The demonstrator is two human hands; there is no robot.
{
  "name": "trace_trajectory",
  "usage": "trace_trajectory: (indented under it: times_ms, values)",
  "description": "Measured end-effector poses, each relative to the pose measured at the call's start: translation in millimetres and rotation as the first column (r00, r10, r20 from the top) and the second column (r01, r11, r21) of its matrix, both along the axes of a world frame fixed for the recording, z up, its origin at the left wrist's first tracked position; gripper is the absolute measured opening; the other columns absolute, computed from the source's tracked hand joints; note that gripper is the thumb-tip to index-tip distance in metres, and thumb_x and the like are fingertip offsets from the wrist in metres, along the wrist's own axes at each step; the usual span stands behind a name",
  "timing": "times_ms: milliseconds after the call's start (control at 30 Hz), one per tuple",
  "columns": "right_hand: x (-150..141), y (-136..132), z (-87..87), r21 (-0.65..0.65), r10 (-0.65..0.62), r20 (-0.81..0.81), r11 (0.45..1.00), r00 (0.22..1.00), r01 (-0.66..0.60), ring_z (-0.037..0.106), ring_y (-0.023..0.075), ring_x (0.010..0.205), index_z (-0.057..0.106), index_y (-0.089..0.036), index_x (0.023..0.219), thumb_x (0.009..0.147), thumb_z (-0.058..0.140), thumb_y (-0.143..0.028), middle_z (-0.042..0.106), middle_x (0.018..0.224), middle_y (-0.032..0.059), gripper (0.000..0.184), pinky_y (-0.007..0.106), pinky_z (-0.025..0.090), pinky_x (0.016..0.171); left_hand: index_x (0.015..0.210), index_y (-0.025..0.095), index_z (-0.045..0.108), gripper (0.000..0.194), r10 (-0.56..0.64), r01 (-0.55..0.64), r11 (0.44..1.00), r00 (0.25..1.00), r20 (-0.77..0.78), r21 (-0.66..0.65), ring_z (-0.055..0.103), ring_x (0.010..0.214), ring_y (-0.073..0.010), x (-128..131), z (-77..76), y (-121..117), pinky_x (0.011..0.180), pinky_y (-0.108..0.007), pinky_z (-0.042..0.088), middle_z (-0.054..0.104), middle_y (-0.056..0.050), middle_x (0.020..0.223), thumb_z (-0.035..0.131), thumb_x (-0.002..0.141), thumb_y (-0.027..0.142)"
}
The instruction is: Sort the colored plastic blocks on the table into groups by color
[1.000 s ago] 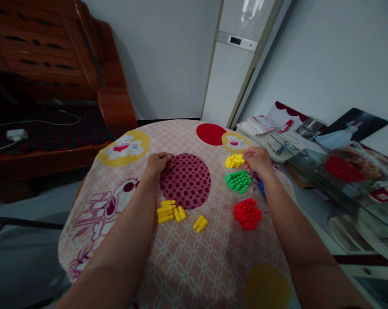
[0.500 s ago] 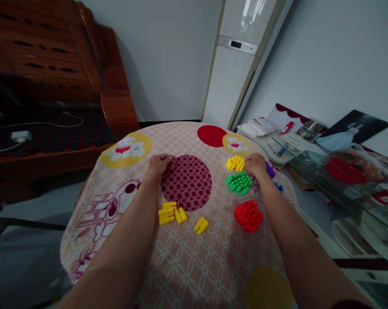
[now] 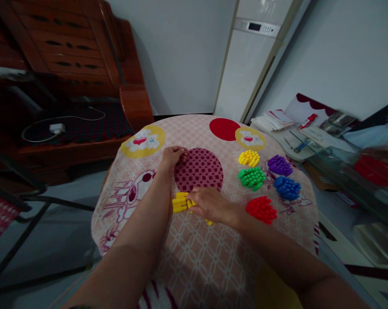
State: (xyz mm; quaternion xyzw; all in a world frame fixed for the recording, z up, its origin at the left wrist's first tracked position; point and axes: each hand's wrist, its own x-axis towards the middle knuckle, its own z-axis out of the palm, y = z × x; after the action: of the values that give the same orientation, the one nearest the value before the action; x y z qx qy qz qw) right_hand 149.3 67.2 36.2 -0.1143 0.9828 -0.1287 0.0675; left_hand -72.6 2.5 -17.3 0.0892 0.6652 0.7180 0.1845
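On the table [image 3: 213, 266], which is covered by a pink patterned cloth, the right hand [image 3: 209, 205] lies flat over a loose group of yellow pegs [image 3: 180, 202] just below the dark red checked circle [image 3: 198, 169] printed on the cloth; its fingers [image 3: 194, 198] curl down onto the pegs, though whether they actually grip one cannot be told. A few more yellow pegs peek out under the heel of that hand. The left hand [image 3: 173, 155] rests at the left edge of the checked circle with its fingers bent loosely, touching the cloth and holding nothing visible. To the right of the checked circle sit five sorted heaps: a yellow heap [image 3: 249, 158], a green heap [image 3: 252, 177], a red heap [image 3: 261, 209], a purple heap [image 3: 280, 165] and a blue heap [image 3: 287, 187], each apart from its neighbours.
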Motion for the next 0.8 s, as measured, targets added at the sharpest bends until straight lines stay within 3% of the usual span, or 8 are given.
trace_trajectory:
  times_ms: [100,233,333,433,500,633,733,800]
  values:
    - [1.9,-13.8,-5.1,0.004,0.01,0.021,1.0,1.0,-0.011,0.064,0.021,0.094,0.068,-0.013,0.109,0.09,0.065,-0.026,0.07,0.109,0.013,0.022,0.029,0.044,0.077,0.077,0.011,0.069,0.012,-0.008,0.008,1.0,1.0,0.002,0.011,0.056,0.046,-0.0079,-0.1,-0.4,0.2,0.051,-0.019,0.047,0.065,-0.001,0.06,0.058,0.078,0.009]
    - [1.5,-5.2,-8.4,-0.067,-0.03,0.013,0.997,0.999,0.031,0.063,0.0187,0.089,0.071,-0.016,0.1,0.086,0.07,-0.024,0.071,0.099,0.0085,0.017,0.028,0.043,0.077,0.076,0.012,0.07,0.012,-0.003,0.003,1.0,1.0,-0.004,0.016,0.056,0.047,-0.0084,-1.1,-2.6,0.8,0.051,-0.019,0.047,0.065,-0.001,0.059,0.058,0.077,0.009]
    - [-1.7,20.3,0.5,-0.152,-0.079,-0.042,0.986,0.996,0.072,0.062,0.0154,0.082,0.074,-0.016,0.091,0.087,0.067,-0.022,0.071,0.088,0.0048,0.009,0.026,0.041,0.076,0.076,0.012,0.07,0.009,-0.003,0.003,1.0,1.0,-0.015,0.009,0.056,0.047,-0.0087,-2.0,-3.6,1.2,0.052,-0.02,0.048,0.065,-0.001,0.059,0.061,0.075,0.011]
    - [-4.6,64.1,21.6,-0.154,-0.215,-0.177,0.97,0.96,0.188,0.062,0.015,0.08,0.076,-0.015,0.091,0.089,0.063,-0.021,0.072,0.087,0.0058,0.014,0.025,0.041,0.075,0.075,0.012,0.07,0.009,-0.011,0.011,1.0,1.0,-0.017,0.014,0.056,0.047,-0.0088,-2.6,-3.4,0.9,0.052,-0.019,0.048,0.065,-0.001,0.059,0.061,0.075,0.011]
    - [-4.8,99.7,37.2,-0.072,-0.36,-0.26,0.933,0.896,0.353,0.063,0.0173,0.082,0.076,-0.015,0.09,0.089,0.061,-0.021,0.073,0.088,0.008,0.016,0.027,0.041,0.076,0.074,0.012,0.07,0.01,-0.016,0.016,0.999,1.0,-0.015,0.03,0.056,0.047,-0.0087,-2.7,-3.0,0.7,0.051,-0.019,0.047,0.065,-0.001,0.059,0.06,0.075,0.01]
    - [-1.7,163.9,54.8,0.153,-0.545,-0.317,0.778,0.776,0.609,0.066,0.0216,0.092,0.078,-0.015,0.096,0.085,0.062,-0.017,0.075,0.098,0.0111,0.019,0.028,0.044,0.079,0.072,0.013,0.07,0.009,-0.01,0.01,0.999,1.0,-0.007,0.043,0.057,0.047,-0.0092,-2.5,-2.4,1.1,0.05,-0.019,0.047,0.066,-0.002,0.059,0.061,0.073,0.011]
    - [-0.1,190.9,51.6,0.32,-0.587,-0.29,0.685,0.756,0.655,0.067,0.0226,0.097,0.078,-0.017,0.099,0.082,0.062,-0.013,0.076,0.102,0.0111,0.024,0.028,0.045,0.081,0.072,0.013,0.07,0.007,0.006,-0.006,1.0,1.0,0.0,0.027,0.057,0.047,-0.0095,-1.9,-1.8,1.5,0.05,-0.02,0.048,0.066,-0.002,0.059,0.063,0.072,0.012]
    - [-0.6,198.9,44.5,0.374,-0.593,-0.252,0.669,0.765,0.642,0.067,0.0222,0.1,0.078,-0.018,0.1,0.081,0.062,-0.012,0.076,0.104,0.0105,0.026,0.027,0.046,0.083,0.072,0.013,0.07,0.007,0.007,-0.007,1.0,1.0,0.0,0.025,0.056,0.047,-0.0091,-1.4,-1.2,1.4,0.05,-0.02,0.048,0.066,-0.002,0.06,0.064,0.072,0.012]
